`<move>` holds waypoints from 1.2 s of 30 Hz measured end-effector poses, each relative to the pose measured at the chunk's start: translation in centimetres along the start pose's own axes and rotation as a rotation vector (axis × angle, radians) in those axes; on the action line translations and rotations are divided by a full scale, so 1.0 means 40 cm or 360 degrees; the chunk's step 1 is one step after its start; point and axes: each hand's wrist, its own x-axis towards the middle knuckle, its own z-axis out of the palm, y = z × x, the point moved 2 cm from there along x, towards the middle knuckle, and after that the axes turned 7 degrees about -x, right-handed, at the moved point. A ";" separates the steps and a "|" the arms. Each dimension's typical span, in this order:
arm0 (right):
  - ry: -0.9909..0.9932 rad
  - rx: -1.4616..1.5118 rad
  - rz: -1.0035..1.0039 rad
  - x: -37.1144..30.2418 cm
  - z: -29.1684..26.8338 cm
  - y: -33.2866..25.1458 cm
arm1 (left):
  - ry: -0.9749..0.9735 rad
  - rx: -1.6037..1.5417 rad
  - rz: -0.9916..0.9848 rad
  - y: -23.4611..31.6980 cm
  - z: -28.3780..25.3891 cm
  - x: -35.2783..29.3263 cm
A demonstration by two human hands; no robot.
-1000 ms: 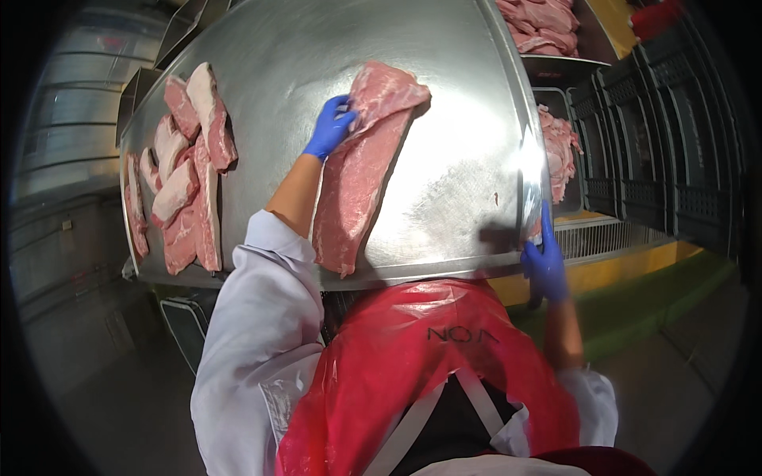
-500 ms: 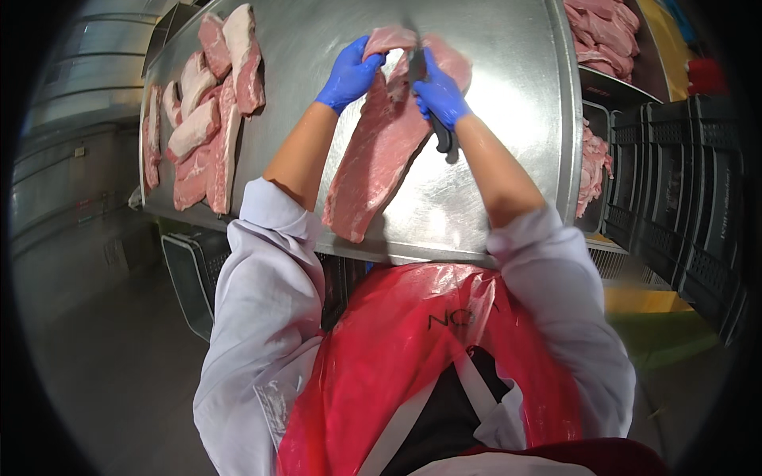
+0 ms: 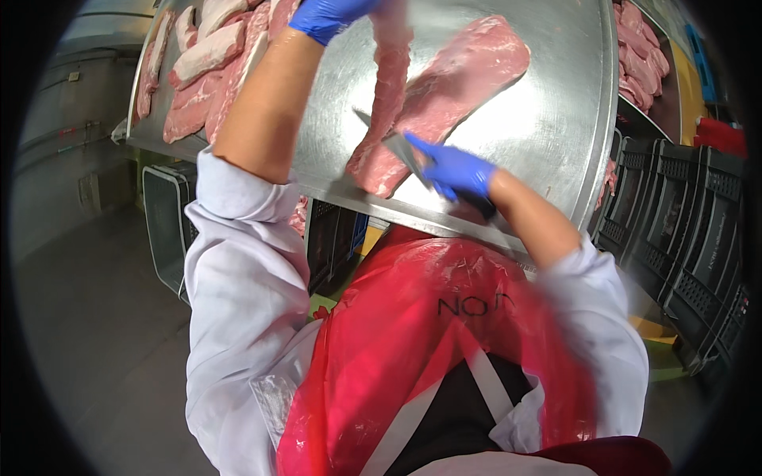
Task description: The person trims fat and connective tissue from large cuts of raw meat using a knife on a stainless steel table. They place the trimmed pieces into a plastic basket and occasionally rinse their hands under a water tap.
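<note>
A long pink boneless loin of meat (image 3: 476, 63) lies slanting across a steel table. Along its left side a narrow strip of meat (image 3: 391, 67) is lifted away at the far end and still meets the loin at the near end. My left hand (image 3: 329, 16), in a blue glove, grips the strip's far end; its fingertips are partly cut off by the top edge. In my blue-gloved right hand (image 3: 459, 170) is a knife (image 3: 405, 155), closed in the fingers. Its blade passes under the strip near the loin's near end, with the tip showing on the left.
Several fat-covered meat pieces (image 3: 208, 59) lie at the table's left. A container of meat (image 3: 641, 59) stands beyond the right edge, next to stacked black crates (image 3: 675, 198). A grey bin (image 3: 167, 226) is below the table at left.
My left hand has moved up and left, pulling the strip away from the loin. My right hand with the knife has come down toward the near end. The view has shifted.
</note>
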 end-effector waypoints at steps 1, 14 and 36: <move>0.0039 0.0058 -0.0027 -0.036 0.058 0.024 | -0.0134 0.0070 0.0150 0.044 -0.030 0.002; -0.0019 -0.0289 -0.0021 -0.043 0.369 0.003 | 0.1384 0.0286 0.0021 0.573 -0.433 -0.474; 0.1488 -0.0197 0.0187 0.152 -0.514 0.178 | 0.1042 0.1838 -0.1569 0.314 -0.261 -1.720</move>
